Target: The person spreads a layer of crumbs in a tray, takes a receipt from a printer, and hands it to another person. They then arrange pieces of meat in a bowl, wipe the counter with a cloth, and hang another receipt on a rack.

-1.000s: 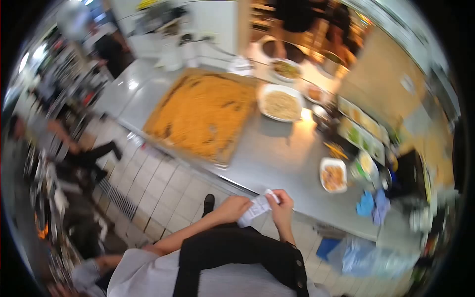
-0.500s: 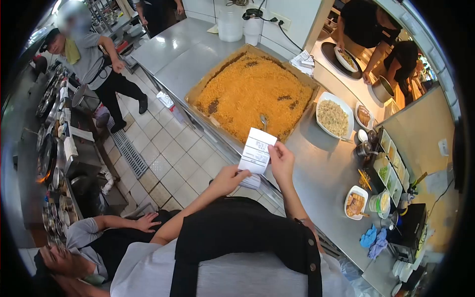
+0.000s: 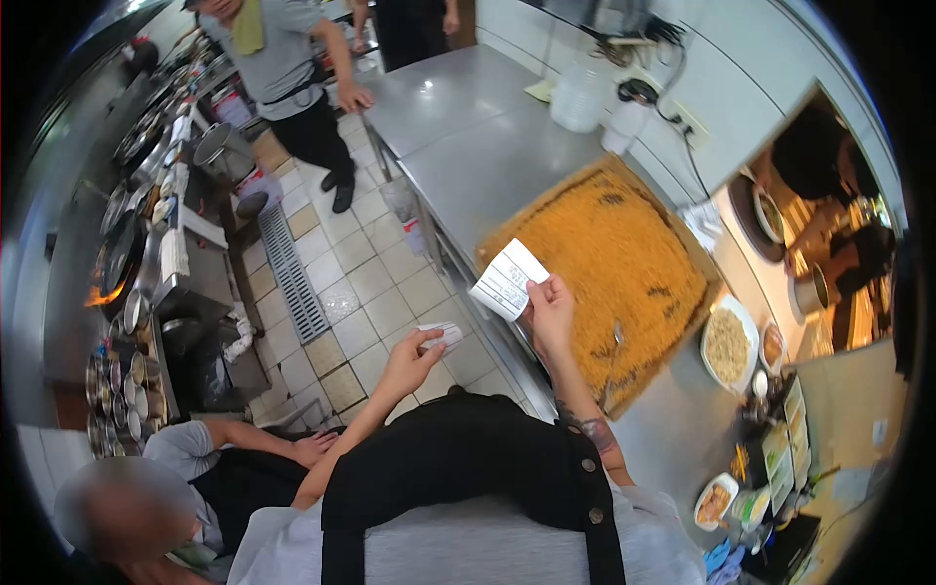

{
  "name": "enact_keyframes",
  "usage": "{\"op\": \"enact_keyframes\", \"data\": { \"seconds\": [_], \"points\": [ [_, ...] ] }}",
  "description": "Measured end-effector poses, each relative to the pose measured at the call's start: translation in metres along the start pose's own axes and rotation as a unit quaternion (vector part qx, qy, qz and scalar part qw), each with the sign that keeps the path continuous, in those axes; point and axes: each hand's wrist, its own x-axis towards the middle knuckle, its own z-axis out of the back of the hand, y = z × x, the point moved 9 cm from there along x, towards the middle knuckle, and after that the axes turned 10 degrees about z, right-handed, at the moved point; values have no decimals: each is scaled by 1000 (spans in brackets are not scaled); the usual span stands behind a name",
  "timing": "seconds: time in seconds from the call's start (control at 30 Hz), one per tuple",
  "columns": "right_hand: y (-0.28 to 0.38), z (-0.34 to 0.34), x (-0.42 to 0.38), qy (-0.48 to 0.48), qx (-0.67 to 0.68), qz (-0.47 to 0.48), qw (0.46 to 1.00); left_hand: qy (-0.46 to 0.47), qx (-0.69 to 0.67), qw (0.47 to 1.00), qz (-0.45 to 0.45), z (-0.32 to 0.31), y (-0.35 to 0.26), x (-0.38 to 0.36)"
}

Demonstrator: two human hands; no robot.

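Between the thumb and fingers of my right hand [image 3: 549,310] is a white printed slip [image 3: 511,280], held up before the near left corner of a large tray of orange crumbs [image 3: 604,263]. My left hand [image 3: 409,363] is closed on a second, smaller folded paper [image 3: 442,337] above the tiled floor. The two hands are apart. A spoon [image 3: 618,334] lies in the crumbs, to the right of my right hand.
Beyond the tray runs a steel counter [image 3: 439,127]. A bowl of rice [image 3: 728,343] and a smaller food dish [image 3: 717,501] stand right. One person [image 3: 283,78] stands at the counter's far end; another [image 3: 234,468] is close at left. A flame [image 3: 105,294] burns at the stove.
My hands have moved apart, each now with a paper. The view has turned left, so the tray appears further right. The standing person has come nearer the counter, a hand at its corner.
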Motion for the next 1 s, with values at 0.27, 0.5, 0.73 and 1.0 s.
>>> {"op": "enact_keyframes", "data": {
  "seconds": [0.27, 0.5, 0.73, 1.0],
  "points": [
    [-61, -126, 24, 80, 65, -64, 993, 24, -324, 940, 106, 31, -1, 73],
    [-93, -179, 77, 80, 55, -56, 994, -50, -371, 924, 82, 108, -3, 152],
    [-105, -222, 170, 167, -106, 40, 979, -193, -90, 977, -19, 186, -40, 250],
    [-108, -286, 289, 279, -246, 132, 919, -175, 13, 983, -53, 226, -78, 323]
  ]
}}
